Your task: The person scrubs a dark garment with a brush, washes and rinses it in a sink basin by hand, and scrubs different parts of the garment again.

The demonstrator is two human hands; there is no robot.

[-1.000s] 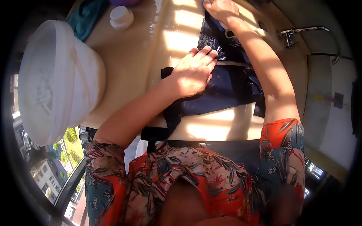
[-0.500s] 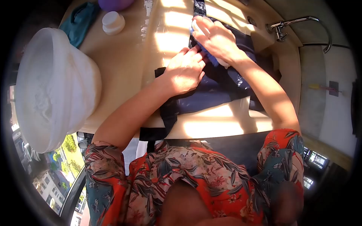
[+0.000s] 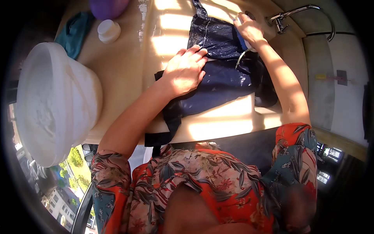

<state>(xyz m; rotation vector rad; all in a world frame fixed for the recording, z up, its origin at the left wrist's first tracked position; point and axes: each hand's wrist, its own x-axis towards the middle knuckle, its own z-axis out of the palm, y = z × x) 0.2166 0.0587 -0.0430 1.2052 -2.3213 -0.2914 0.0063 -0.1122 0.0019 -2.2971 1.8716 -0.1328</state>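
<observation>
A dark blue wet cloth piece with straps [image 3: 228,76] lies spread on the beige washing surface, its upper part glistening with water and a little foam. My left hand [image 3: 185,70] rests flat on its left side, fingers stretched out and holding nothing. At the far right edge of the cloth, my right hand [image 3: 250,30] is closed around a scrubbing brush [image 3: 242,42] with a pale back and blue bristles. A thin white loop [image 3: 242,58] hangs from the brush over the cloth. The bristles are mostly hidden under the hand.
A large white bucket [image 3: 82,89] stands at the left. Behind it are a teal cloth [image 3: 74,35], a white round-capped container [image 3: 108,31] and a purple object [image 3: 109,7]. A chrome tap [image 3: 278,19] rises at the upper right beside the drain. Sunlight stripes cross the beige surface [image 3: 124,66].
My right hand has moved the brush rightward across the cloth, away from my left hand, uncovering the wet upper part. My left hand has flattened and stays on the cloth's left side.
</observation>
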